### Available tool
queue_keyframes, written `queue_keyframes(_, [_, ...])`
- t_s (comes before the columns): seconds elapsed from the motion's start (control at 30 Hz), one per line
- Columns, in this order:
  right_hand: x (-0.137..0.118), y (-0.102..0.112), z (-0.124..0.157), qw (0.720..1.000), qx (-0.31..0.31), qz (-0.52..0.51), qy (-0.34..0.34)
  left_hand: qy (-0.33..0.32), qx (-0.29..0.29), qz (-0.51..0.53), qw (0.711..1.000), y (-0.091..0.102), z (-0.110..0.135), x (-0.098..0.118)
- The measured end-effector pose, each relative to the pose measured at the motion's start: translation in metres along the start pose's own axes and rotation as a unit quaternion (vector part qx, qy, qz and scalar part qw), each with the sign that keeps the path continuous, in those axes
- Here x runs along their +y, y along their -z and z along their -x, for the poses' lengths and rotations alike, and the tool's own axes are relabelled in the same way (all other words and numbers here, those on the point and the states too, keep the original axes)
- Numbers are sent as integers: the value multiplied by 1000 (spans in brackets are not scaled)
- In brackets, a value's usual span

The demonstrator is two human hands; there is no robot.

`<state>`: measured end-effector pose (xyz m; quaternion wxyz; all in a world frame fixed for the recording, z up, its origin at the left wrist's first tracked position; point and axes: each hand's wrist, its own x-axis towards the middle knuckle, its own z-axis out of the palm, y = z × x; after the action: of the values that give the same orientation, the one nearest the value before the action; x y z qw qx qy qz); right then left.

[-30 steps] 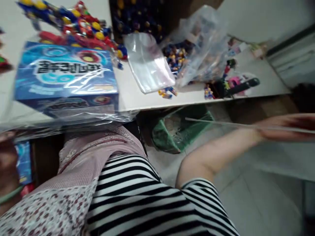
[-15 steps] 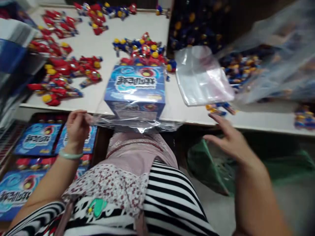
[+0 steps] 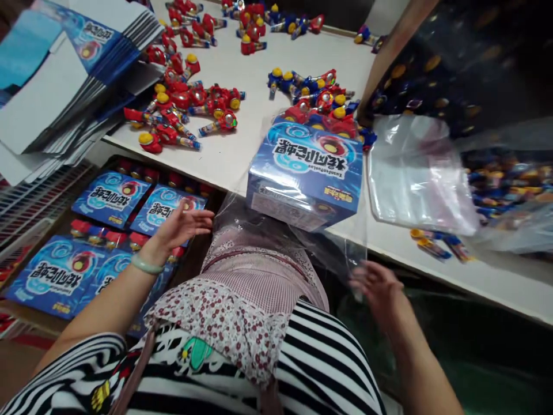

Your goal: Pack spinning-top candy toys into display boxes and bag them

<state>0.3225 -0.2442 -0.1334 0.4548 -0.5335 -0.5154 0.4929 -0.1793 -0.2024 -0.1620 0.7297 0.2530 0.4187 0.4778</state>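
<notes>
A blue printed display box (image 3: 305, 173), with red and blue toys showing at its far end, sits at the table's front edge. Around it is a clear plastic bag (image 3: 332, 251), whose loose mouth hangs over the edge toward me. My right hand (image 3: 380, 291), slightly blurred, pinches the bag's right corner. My left hand (image 3: 181, 225) is left of the bag with its fingers stretched out and apart, holding nothing. It hovers over the packed blue boxes (image 3: 110, 199) in a carton below the table.
Small red and blue toys (image 3: 177, 104) lie scattered across the white table (image 3: 259, 75). Flat clear bags (image 3: 419, 173) lie right of the box. A stack of folded box cardboard (image 3: 103, 75) stands at left. A wooden-edged bin of toys (image 3: 415, 86) is at back right.
My left hand has let go of the bag's left edge and its fingers have opened. My right hand has come in and gripped the right corner. The view has turned left.
</notes>
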Motion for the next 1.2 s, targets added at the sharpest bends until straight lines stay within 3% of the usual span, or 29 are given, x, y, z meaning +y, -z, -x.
queue_keyframes(0.07, [0, -18, -17, 968, -120, -82, -206, 109, -76, 2, 991, -13, -14, -1])
queue_keyframes(0.13, [-8, -32, -30, 918, -175, -165, -314, 116, -106, 25, 987, -32, -25, 1])
queue_keyframes(0.2, [-18, -40, -37, 889, -173, -239, -350, 90, -107, 50, 989, -50, -28, 5])
queue_keyframes(0.3, [-26, -45, -33, 867, -167, -296, -365, 49, -89, 86, 991, -66, -22, 11])
queue_keyframes(0.47, [-23, -60, -20, 826, -223, -314, -411, 22, -82, 102, 991, -66, -11, 14])
queue_keyframes(0.53, [-23, -66, -18, 837, -177, -365, -367, 23, -80, 105, 991, -63, -11, 14])
queue_keyframes(0.6, [-25, -68, -18, 862, -82, -414, -280, 18, -79, 106, 991, -61, -12, 15])
queue_keyframes(0.7, [-24, -67, -18, 891, -6, -410, -194, -1, -83, 97, 992, -59, -18, 12])
queue_keyframes(0.8, [-15, -64, -23, 923, -13, -352, -152, -38, -94, 81, 992, -56, -29, 3])
queue_keyframes(0.97, [10, -54, -43, 956, -83, -265, -92, -87, -109, 37, 990, -35, -61, -11])
queue_keyframes(1.1, [19, -41, -58, 990, -62, -114, -58, -142, -31, -98, 985, -15, -86, 0])
queue_keyframes(1.2, [16, -33, -67, 997, -9, 66, -44, -150, 23, -268, 951, -15, -96, 19])
